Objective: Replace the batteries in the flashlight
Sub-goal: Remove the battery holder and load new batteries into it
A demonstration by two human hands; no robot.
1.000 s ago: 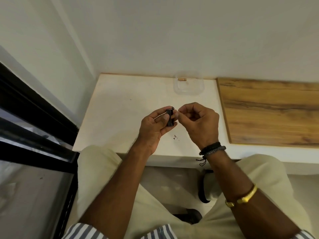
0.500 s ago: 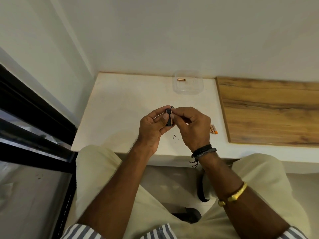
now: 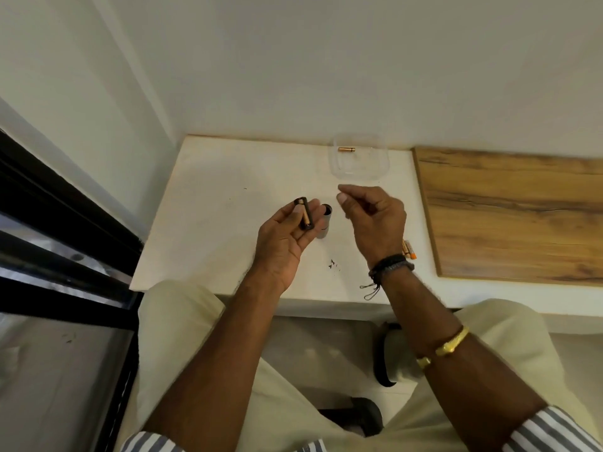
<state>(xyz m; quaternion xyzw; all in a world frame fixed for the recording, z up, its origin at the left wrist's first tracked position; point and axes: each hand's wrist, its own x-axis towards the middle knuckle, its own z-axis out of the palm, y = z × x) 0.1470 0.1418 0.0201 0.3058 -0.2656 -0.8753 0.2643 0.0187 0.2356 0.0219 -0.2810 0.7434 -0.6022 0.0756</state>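
Between your two hands the gap has widened: half a second ago both met over the black battery holder (image 3: 75, 217), and now they stand apart above the white counter (image 3: 208, 203). Your left hand (image 3: 287, 236) lies palm up with the fingers loosely open, and the holder rests across those fingers, a copper-coloured battery (image 3: 78, 216) seated in its frame. Your right hand (image 3: 375, 220) has drawn away to the right and a little farther from you; its grip is a near-closed pinch of thumb and forefinger, and you cannot tell from this view whether anything small sits in it.

Just right of your left fingertips, between the two hands, the pale flashlight body (image 3: 324, 225) shows on the counter with its dark open end pointing away from you; earlier your hands hid it. Beyond your right grip sits a clear plastic container (image 3: 359, 172) with one copper-coloured cell (image 3: 346, 149) inside. Behind your right wrist, two orange-tipped batteries (image 3: 409, 250) lie on the counter, partly hidden, near the edge of the wooden board (image 3: 515, 216)
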